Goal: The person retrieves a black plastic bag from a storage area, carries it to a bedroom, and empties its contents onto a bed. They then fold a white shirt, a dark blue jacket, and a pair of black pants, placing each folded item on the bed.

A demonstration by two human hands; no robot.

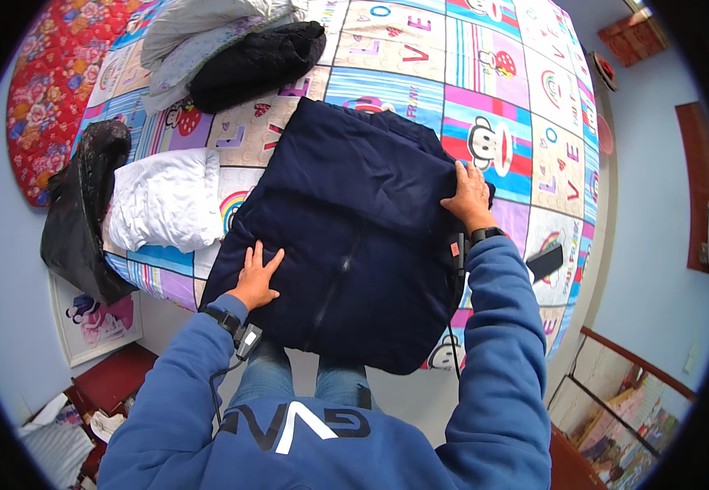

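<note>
A navy blue zip-front garment (330,226), probably a jacket, lies spread over the near edge of the bed. Its upper part looks folded over, and the lower end hangs past the mattress edge above my knees. A zipper (346,264) runs down the middle of the lower half. My left hand (259,278) rests flat on the left side of the cloth with its fingers spread. At the right edge of the garment, my right hand (469,191) lies palm down with fingers apart. Neither hand grips anything that I can see.
The bed wears a printed patchwork sheet (489,67). To the left sit a folded white cloth (166,199) and a black plastic bag (85,208). Behind them are a black bundle (256,67) and a red floral quilt (54,92). A dark phone (544,263) lies at right.
</note>
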